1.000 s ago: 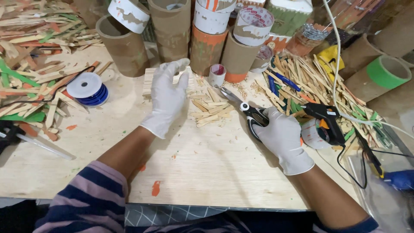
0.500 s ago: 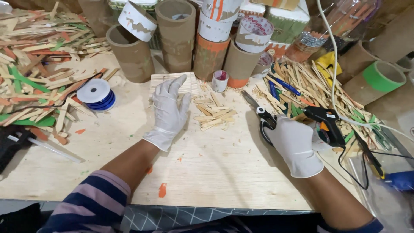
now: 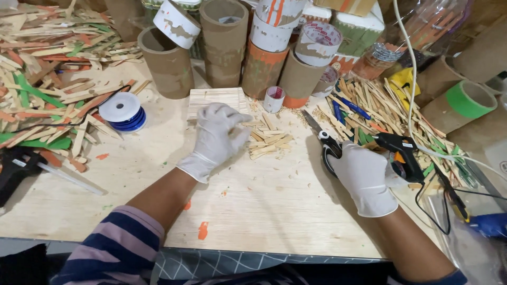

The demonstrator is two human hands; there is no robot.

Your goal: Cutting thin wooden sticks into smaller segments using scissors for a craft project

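Observation:
My left hand (image 3: 217, 136), in a white glove, rests with bent fingers on the near edge of a flat panel of glued wooden sticks (image 3: 211, 97). Its palm hides any grip. A small pile of cut stick pieces (image 3: 270, 140) lies just right of it. My gloved right hand (image 3: 363, 178) lies on the table with its fingers at the black handles of the scissors (image 3: 320, 135), whose blades point away from me. Its thumb side touches a black hot glue gun (image 3: 402, 153) lying on a heap of sticks.
Cardboard tubes (image 3: 168, 62) and painted rolls stand along the back. Loose flat sticks (image 3: 47, 89) pile up at left, with a blue spool (image 3: 124, 111) and another glue gun (image 3: 15, 168). More sticks (image 3: 369, 103), a green-taped tube (image 3: 467, 100) and a white cable (image 3: 409, 84) crowd the right.
My left hand drew back from flat on the panel and bent its fingers. My right hand lowered the scissors onto the table beside the glue gun.

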